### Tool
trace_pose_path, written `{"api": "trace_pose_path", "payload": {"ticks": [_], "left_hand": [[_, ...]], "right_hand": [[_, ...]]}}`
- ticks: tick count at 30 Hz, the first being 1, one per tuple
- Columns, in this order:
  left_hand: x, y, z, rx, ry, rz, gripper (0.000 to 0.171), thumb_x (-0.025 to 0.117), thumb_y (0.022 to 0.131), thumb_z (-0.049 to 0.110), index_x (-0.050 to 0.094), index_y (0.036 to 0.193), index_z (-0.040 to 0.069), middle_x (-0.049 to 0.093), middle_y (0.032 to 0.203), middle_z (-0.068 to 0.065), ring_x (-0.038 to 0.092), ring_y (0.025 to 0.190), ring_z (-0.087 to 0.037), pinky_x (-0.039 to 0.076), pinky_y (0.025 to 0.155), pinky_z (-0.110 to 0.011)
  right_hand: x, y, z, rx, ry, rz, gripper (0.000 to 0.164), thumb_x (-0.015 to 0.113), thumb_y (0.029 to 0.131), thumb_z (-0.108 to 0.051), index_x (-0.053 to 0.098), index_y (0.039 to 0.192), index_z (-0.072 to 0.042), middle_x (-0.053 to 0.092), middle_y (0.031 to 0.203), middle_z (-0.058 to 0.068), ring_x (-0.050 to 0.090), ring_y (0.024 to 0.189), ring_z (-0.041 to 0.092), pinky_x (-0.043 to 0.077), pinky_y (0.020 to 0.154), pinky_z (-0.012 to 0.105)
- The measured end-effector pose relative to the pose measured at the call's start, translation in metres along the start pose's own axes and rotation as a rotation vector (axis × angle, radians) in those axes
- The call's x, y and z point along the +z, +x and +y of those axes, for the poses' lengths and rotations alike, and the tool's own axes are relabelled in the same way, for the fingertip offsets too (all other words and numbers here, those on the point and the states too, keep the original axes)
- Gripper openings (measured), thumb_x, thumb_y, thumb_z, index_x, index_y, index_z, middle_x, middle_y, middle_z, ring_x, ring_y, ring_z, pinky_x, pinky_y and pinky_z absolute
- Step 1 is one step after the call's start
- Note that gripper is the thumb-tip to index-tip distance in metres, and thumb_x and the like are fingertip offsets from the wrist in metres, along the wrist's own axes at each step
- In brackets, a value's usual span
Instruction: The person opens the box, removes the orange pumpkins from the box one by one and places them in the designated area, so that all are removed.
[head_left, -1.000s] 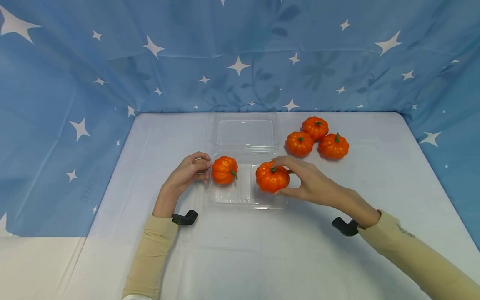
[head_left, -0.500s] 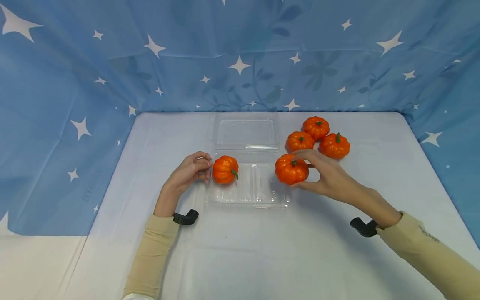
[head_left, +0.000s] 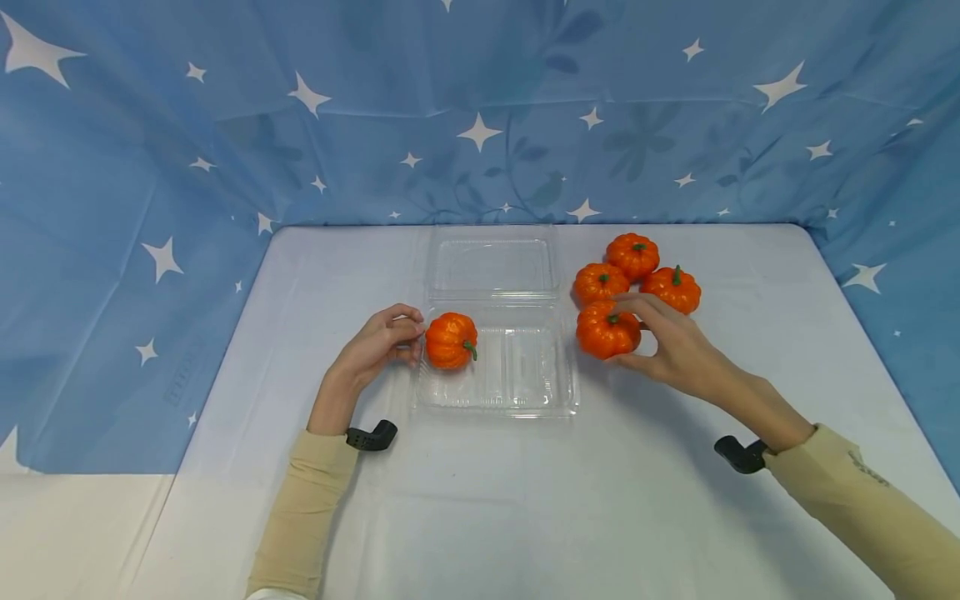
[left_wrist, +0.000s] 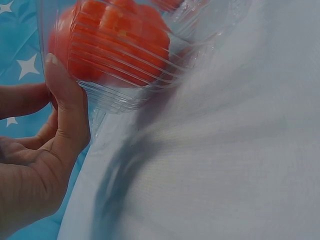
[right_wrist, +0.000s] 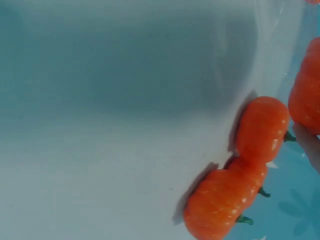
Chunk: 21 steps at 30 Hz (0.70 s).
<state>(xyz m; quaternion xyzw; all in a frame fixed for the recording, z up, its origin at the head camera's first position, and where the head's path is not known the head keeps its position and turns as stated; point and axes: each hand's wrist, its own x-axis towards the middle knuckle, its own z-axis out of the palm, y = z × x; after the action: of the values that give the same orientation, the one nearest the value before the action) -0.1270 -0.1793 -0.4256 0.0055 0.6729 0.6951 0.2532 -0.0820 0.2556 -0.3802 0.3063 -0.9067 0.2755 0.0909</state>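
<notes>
My right hand (head_left: 678,346) grips a small orange pumpkin (head_left: 606,331) by its sides, just beyond the right edge of a clear plastic clamshell container (head_left: 525,408). In the right wrist view this pumpkin (right_wrist: 309,95) shows at the right edge, with one fingertip against it. The container lies open, its lid (head_left: 491,262) folded back. A second pumpkin (head_left: 450,342) sits in its left part, stem tipped to the right. At the container's left wall, my left hand (head_left: 378,342) pinches the edge between thumb and finger, as the left wrist view shows the thumb (left_wrist: 65,90) on the plastic.
Three more pumpkins stand clustered at the back right: one in front on the left (head_left: 600,283), one behind (head_left: 632,255) and one on the right (head_left: 672,289). A white cloth covers the table (head_left: 480,517). A blue starry curtain (head_left: 360,108) hangs around the back and sides.
My right hand has carried its pumpkin from over the container's right part out to the right and slightly back, close to the cluster. The left hand stays at the container's left edge.
</notes>
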Motion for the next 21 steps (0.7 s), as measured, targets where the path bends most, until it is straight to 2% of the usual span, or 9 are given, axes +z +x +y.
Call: {"api": "trace_pose_path", "payload": {"ticks": [4,13,21], "left_hand": [[0.000,0.000,0.000,0.001,0.005,0.000,0.017,0.053,0.103,0.004,0.047,0.118,-0.001,0.058,0.073,-0.006,0.057,0.061,-0.018,0.054,0.057,-0.027],[0.000,0.001,-0.002,0.001,0.007,0.004,0.018,0.053,0.103,0.005,0.046,0.119,-0.002,0.058,0.074,-0.006,0.056,0.062,-0.017,0.054,0.057,-0.027],[0.000,0.000,-0.003,-0.002,-0.002,0.006,0.018,0.052,0.103,0.004,0.046,0.119,-0.001,0.059,0.075,-0.005,0.056,0.062,-0.016,0.054,0.056,-0.026]], "right_hand": [[0.003,-0.003,0.008,0.017,-0.003,-0.019,0.068,0.095,0.067,0.000,0.059,0.125,-0.003,0.062,0.127,0.017,0.061,0.115,0.034,0.062,0.078,0.051],[0.010,-0.008,0.022,0.044,-0.003,-0.055,0.067,0.093,0.070,0.000,0.057,0.127,-0.002,0.059,0.129,0.018,0.057,0.121,0.037,0.058,0.090,0.059],[0.018,-0.010,0.026,0.097,-0.044,-0.118,0.064,0.091,0.074,-0.003,0.055,0.127,-0.002,0.055,0.135,0.022,0.054,0.125,0.040,0.057,0.093,0.059]]}}
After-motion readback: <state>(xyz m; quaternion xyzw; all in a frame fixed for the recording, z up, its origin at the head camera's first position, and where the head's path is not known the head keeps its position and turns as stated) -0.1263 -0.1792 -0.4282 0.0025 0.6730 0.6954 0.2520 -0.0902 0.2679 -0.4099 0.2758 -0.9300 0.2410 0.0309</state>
